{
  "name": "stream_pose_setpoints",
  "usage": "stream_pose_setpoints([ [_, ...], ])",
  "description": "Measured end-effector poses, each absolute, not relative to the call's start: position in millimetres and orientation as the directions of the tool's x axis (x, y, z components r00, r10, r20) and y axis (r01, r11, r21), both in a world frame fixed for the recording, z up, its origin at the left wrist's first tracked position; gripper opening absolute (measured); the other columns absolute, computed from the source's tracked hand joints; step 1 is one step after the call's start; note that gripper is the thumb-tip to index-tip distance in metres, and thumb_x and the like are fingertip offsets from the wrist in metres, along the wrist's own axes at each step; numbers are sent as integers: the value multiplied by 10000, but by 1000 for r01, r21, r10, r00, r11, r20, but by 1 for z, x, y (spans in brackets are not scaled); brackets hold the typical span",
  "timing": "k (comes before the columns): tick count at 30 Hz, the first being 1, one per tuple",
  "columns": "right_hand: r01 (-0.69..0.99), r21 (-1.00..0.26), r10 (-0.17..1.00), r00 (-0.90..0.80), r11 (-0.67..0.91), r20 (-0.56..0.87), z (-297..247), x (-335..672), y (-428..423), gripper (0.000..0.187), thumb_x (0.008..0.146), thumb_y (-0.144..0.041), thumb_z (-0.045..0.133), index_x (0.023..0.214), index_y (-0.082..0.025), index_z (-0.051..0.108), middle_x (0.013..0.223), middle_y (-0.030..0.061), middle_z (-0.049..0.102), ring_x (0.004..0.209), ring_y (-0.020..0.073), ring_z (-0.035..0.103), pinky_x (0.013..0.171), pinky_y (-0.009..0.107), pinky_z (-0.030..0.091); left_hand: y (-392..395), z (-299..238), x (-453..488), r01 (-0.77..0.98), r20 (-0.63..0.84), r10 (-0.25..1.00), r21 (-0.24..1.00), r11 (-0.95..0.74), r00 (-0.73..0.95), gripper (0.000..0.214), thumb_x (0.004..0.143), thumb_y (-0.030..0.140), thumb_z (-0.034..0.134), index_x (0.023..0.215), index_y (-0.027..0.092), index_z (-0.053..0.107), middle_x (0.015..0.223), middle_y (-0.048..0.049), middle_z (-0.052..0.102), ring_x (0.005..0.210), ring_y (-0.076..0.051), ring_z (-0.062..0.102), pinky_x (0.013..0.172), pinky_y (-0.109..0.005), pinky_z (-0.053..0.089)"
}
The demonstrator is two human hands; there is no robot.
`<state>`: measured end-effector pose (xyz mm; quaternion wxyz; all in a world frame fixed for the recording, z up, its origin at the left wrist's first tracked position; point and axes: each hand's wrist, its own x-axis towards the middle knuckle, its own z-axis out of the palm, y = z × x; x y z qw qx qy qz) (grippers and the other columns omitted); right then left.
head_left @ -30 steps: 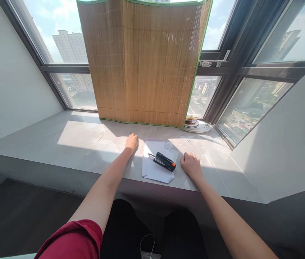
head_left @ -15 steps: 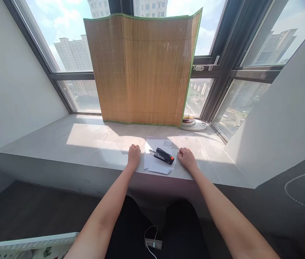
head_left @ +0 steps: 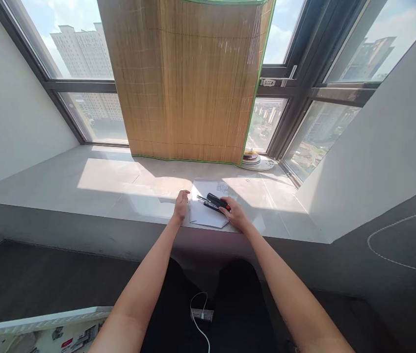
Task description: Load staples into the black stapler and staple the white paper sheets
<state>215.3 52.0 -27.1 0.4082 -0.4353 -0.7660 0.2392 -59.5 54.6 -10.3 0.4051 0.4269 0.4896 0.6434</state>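
A black stapler [head_left: 213,200] with an orange patch lies on a small stack of white paper [head_left: 205,219] on the windowsill, its silver inner rail showing. My right hand [head_left: 233,214] has its thumb and fingers around the stapler's right end, partly covering the orange patch. At the left edge of the paper, my left hand [head_left: 181,206] rests on its side with the fingers stretched forward. It holds nothing. Whether its fingertips touch the paper I cannot tell.
A bamboo mat [head_left: 189,93] with green edging leans against the window behind the paper. Stacked plates [head_left: 257,163] stand by its lower right corner. The sill's front edge [head_left: 149,221] runs just before my wrists. A white basket [head_left: 42,318] sits low at left.
My right hand has moved left from beside the paper and taken hold of the stapler's right end. My left hand's fingers have uncurled. The view has tilted down a little.
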Motion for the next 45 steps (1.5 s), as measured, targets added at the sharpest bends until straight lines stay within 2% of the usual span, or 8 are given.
stream_pose_setpoints([
  [3,472,-734,872,-265,489,411,-28,218,53,327,951,-350,592,1244,-234,678,1163,102,721,1081,271,659,1005,464,545,50,-7,-60,-69,201,956,973,-219,-212,168,1069,273,584,975,235,718,719,13,482,676,-181,462,772,-311,458],
  [7,460,-755,884,-238,468,403,-27,218,52,338,914,-337,599,1220,-226,693,1169,106,732,1096,272,664,1001,457,548,41,-3,-57,46,308,947,951,-305,-94,95,977,257,708,1008,249,797,877,-35,650,782,-190,556,836,-331,480],
  [10,443,-772,890,-232,455,392,-24,219,51,335,900,-355,616,1196,-226,707,1174,106,749,1102,274,671,999,455,550,38,0,-55,108,380,925,920,-377,-6,141,943,240,740,1032,277,843,933,-52,676,846,-215,580,867,-362,497],
  [17,417,-801,903,-207,429,377,-23,221,50,339,874,-404,669,1160,-237,738,1175,93,781,1101,285,707,1040,472,541,43,1,-53,101,309,951,947,-305,-27,265,937,136,720,1118,275,853,924,-54,608,911,-238,592,975,-407,490],
  [28,428,-791,900,-207,437,384,-22,220,49,333,875,-393,670,1158,-233,747,1170,100,786,1095,288,713,1019,465,547,43,-2,-43,208,387,922,904,-375,-22,108,894,167,820,922,271,811,958,-81,740,1007,-297,647,1009,-419,490],
  [33,432,-784,896,-213,445,391,-23,220,50,332,877,-377,672,1167,-235,750,1163,94,784,1082,282,708,1017,452,539,58,-10,-42,478,528,834,698,-533,159,192,971,111,701,879,274,743,917,-81,695,942,-302,557,994,-446,450],
  [39,443,-779,896,-218,444,387,-22,220,51,313,875,-328,674,1163,-235,754,1141,88,786,1069,280,697,1005,444,540,69,-15,-38,633,442,866,608,-480,233,184,951,71,728,894,245,711,1033,-100,678,1068,-306,577,994,-418,423],
  [45,406,-780,879,-229,476,418,-26,223,52,305,881,-318,673,1163,-229,749,1141,99,781,1068,291,697,989,468,543,63,-10,-37,841,366,864,287,-459,346,103,1051,186,647,1039,240,734,1135,-88,731,1120,-299,588,922,-431,439],
])
